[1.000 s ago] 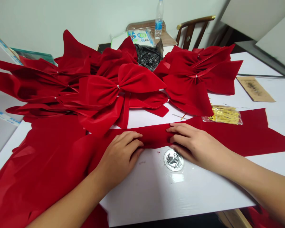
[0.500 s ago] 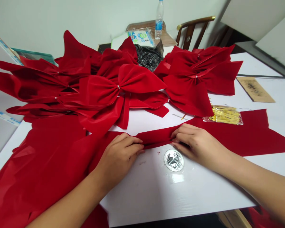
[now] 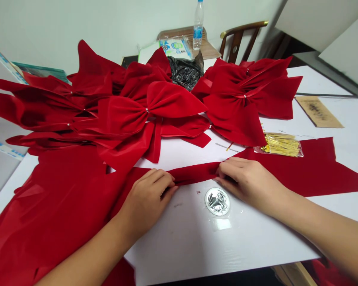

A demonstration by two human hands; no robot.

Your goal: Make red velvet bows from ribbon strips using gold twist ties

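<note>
Red velvet ribbon point(image 3: 193, 173) gripped between left hand point(image 3: 147, 200) and right hand point(image 3: 246, 182), velvet bows point(image 3: 173, 100) just beyond, packet of gold twist ties point(image 3: 282, 145) nearby.

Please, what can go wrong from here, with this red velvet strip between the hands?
The folds could slip open: the red velvet strip is gathered narrow by the left hand and the right hand, and its wide ends spread out on both sides. A pull might also drag the bag of gold twist ties at its far edge, or disturb the velvet bows piled just behind it.
</note>
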